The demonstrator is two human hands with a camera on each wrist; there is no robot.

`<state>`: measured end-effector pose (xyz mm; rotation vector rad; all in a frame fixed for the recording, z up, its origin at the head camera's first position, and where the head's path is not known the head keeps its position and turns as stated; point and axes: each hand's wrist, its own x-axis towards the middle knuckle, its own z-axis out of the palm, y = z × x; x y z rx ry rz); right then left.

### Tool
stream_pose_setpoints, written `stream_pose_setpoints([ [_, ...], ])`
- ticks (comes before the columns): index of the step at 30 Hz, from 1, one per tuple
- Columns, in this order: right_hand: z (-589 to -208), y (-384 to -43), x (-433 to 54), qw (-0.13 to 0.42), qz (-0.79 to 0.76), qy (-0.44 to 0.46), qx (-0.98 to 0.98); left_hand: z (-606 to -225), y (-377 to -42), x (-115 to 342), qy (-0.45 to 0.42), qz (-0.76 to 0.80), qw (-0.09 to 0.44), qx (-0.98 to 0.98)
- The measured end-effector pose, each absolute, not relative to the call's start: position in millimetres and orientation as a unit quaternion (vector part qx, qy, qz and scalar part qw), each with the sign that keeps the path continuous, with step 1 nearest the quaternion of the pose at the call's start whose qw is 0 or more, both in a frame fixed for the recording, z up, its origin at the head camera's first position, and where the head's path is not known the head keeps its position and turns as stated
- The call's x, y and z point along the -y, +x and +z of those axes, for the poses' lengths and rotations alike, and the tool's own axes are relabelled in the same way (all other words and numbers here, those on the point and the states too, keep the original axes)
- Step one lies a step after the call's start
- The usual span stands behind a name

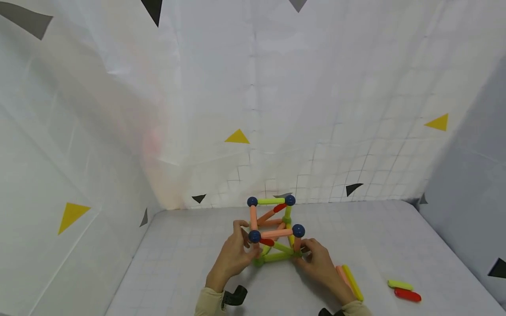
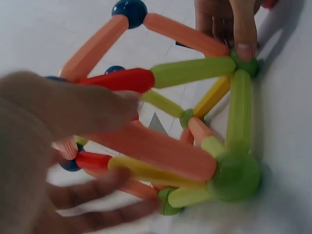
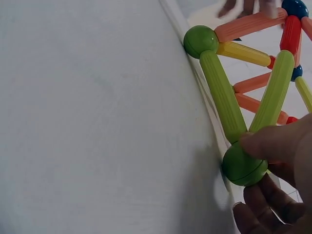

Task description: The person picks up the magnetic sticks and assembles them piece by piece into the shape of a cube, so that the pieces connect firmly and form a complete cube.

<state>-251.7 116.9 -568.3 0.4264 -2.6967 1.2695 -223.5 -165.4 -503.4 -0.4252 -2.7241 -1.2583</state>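
Observation:
A cube-like frame of magnetic rods and balls stands on the table in the head view. Blue balls (image 1: pixel 298 230) mark its top corners and green balls (image 2: pixel 236 178) its lower ones. Salmon, red, yellow and light green rods (image 1: pixel 276 256) join them, some slanting across the sides. At the near right lower corner, my right hand (image 1: pixel 319 265) pinches a green ball (image 3: pixel 243 165) between thumb and fingers. My left hand (image 1: pixel 232 256) is at the left side, its fingers spread around an upright salmon rod (image 2: pixel 156 151); they look blurred, and firm contact is not visible.
Right of the right hand lie a yellow rod (image 1: pixel 352 283) and a salmon rod (image 1: pixel 343 275), partly behind the wrist. Farther right are a short light green rod (image 1: pixel 400 285) and a red rod (image 1: pixel 408 295). White sheet walls (image 1: pixel 276 109) enclose the white table (image 1: pixel 174 263).

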Motion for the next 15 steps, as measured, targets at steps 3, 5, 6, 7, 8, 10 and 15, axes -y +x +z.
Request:
stream_pose_setpoints([
  [3,-565,-251,-117,0.067,0.417,0.143,0.895,-510,-226,168,-0.106,-0.380,-0.023,0.919],
  [5,-564,-250,-117,0.065,0.415,0.142,0.896,-517,-227,167,-0.092,-0.355,-0.067,0.928],
  [6,-564,-250,-117,0.063,0.414,0.140,0.897,-520,-227,167,-0.088,-0.344,-0.079,0.932],
  [7,-563,-249,-117,0.061,0.414,0.138,0.898,-524,-227,166,-0.085,-0.333,-0.081,0.936],
  [8,-563,-249,-117,0.058,0.415,0.136,0.898,-527,-228,166,-0.086,-0.325,-0.078,0.939],
  [10,-561,-248,-117,0.047,0.415,0.130,0.899,-531,-229,165,-0.090,-0.318,-0.068,0.941],
  [15,-558,-244,-119,0.038,0.415,0.146,0.897,-538,-231,163,-0.091,-0.340,-0.013,0.936],
])
